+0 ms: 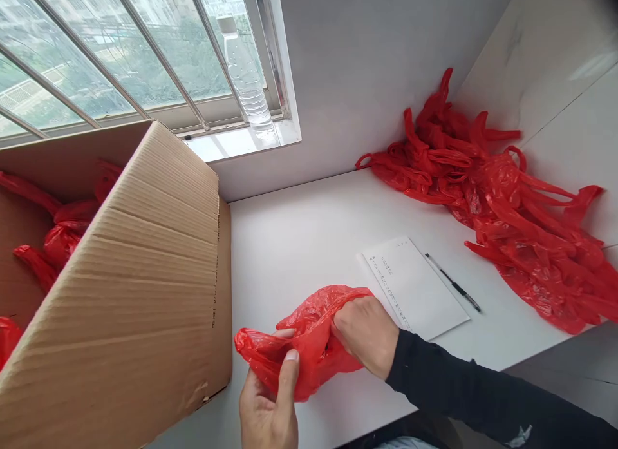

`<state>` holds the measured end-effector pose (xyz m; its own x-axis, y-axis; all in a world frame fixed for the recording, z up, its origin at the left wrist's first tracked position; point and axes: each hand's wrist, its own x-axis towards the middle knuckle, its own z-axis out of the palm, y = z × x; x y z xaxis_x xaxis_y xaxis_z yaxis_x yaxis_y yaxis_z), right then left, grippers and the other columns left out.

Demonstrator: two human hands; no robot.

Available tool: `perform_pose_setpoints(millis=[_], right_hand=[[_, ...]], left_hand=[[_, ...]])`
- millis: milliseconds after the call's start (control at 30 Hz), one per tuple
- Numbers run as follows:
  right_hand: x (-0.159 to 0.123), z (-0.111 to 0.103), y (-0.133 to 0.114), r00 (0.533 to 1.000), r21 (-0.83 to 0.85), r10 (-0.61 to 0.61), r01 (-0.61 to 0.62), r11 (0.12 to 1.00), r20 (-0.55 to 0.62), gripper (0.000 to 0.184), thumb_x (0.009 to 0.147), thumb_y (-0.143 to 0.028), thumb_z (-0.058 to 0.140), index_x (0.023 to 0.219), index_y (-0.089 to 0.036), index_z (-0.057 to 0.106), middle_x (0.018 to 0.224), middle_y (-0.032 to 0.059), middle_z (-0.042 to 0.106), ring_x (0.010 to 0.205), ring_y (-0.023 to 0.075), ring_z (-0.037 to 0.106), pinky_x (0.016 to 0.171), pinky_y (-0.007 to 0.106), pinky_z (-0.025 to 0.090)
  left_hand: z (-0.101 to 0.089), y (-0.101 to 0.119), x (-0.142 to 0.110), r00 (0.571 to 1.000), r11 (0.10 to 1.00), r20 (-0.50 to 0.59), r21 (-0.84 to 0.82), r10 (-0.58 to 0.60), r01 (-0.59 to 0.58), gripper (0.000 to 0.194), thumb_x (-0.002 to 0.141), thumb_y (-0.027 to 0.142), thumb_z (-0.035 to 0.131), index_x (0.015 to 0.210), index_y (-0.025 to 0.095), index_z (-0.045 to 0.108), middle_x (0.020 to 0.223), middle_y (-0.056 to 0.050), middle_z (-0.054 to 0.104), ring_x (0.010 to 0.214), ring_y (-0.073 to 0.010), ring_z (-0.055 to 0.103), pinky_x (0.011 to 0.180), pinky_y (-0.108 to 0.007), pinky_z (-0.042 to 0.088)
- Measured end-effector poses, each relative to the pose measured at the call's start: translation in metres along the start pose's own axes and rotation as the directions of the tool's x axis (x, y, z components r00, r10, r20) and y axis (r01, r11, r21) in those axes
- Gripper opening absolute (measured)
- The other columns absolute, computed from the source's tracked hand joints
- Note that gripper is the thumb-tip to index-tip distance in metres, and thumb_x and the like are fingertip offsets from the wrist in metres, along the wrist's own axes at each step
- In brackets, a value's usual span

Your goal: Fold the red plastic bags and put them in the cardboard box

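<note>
Head view: one red plastic bag (313, 346) is in both hands, over the near part of the white table (290, 243), between the cardboard box (149, 262) and the notepad (415, 288); can't tell if its underside touches the tabletop. Left hand (270, 404) grasps the bag's left end from below: thumb lies on the near side, a finger shows past the film on the far side, so the plastic sits between them. Right hand (367, 330) is clenched on the bag's right part, knuckles up, film bunched against the curled fingers; fingertips are hidden, so exact pinch point can't be told. Middle of the bag hangs loose and crumpled between the two hands, with a dark gap in the folds by the right fist. Black sleeve (449, 375) on the right arm. Pen (454, 283) lies just beside the notepad, on its right. Beyond it, a heap of red bags (502, 198) is piled in the corner against the walls. More red bags (72, 223) inside the box. Clear bottle (248, 82) stands on the windowsill (286, 132).
</note>
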<state>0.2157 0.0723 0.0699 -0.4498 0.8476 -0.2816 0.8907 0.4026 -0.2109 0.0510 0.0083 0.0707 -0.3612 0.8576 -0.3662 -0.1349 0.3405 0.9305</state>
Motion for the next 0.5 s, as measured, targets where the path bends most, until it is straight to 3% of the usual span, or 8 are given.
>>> perform_pose_setpoints(millis=[133, 300, 400, 500], right_hand=[[-0.021, -0.009, -0.005, 0.999, -0.019, 0.021, -0.022, 1.0, -0.033, 0.019, 0.093, -0.012, 0.054, 0.078, -0.018, 0.065, 0.071, 0.0076, 0.069, 0.065, 0.0221, 0.066, 0.055, 0.034, 0.037], [-0.029, -0.001, -0.009, 0.997, -0.071, -0.029, 0.024, 0.997, -0.077, 0.012, 0.087, -0.006, 0.059, 0.086, -0.018, 0.062, 0.07, 0.0051, 0.067, 0.06, 0.0213, 0.064, 0.05, 0.034, 0.032], [-0.029, 0.013, -0.009, 0.995, -0.105, -0.08, 0.072, 0.992, -0.066, 0.019, 0.079, -0.001, 0.063, 0.09, -0.016, 0.06, 0.07, 0.0046, 0.066, 0.058, 0.0204, 0.064, 0.048, 0.033, 0.03], [-0.029, 0.028, -0.009, 0.989, -0.109, -0.141, 0.137, 0.985, -0.033, 0.021, 0.079, -0.001, 0.064, 0.094, -0.016, 0.059, 0.072, 0.0057, 0.068, 0.057, 0.0191, 0.063, 0.047, 0.032, 0.032]], left_hand=[[0.0, -0.002, -0.004, 0.993, 0.989, -0.111, -0.141, 0.035, -0.051, 0.046, 0.073, 0.042, 0.085, 0.112, 0.021, 0.073, 0.103, -0.005, 0.074, 0.107, -0.0241, 0.066, 0.083, -0.023, 0.058], [0.003, 0.001, -0.007, 0.974, 0.968, -0.217, -0.22, 0.069, -0.118, 0.034, 0.066, 0.039, 0.089, 0.093, 0.022, 0.077, 0.096, -0.003, 0.074, 0.099, -0.0216, 0.067, 0.082, -0.025, 0.06], [0.003, 0.0, -0.007, 0.964, 0.966, -0.226, -0.182, 0.141, -0.184, 0.03, 0.063, 0.039, 0.09, 0.082, 0.021, 0.076, 0.095, -0.003, 0.071, 0.096, -0.0198, 0.066, 0.079, -0.023, 0.06], [0.002, -0.002, -0.006, 0.958, 0.961, -0.162, -0.108, 0.236, -0.255, 0.027, 0.066, 0.036, 0.088, 0.082, 0.021, 0.073, 0.093, -0.002, 0.066, 0.093, -0.0166, 0.064, 0.078, -0.018, 0.058]])
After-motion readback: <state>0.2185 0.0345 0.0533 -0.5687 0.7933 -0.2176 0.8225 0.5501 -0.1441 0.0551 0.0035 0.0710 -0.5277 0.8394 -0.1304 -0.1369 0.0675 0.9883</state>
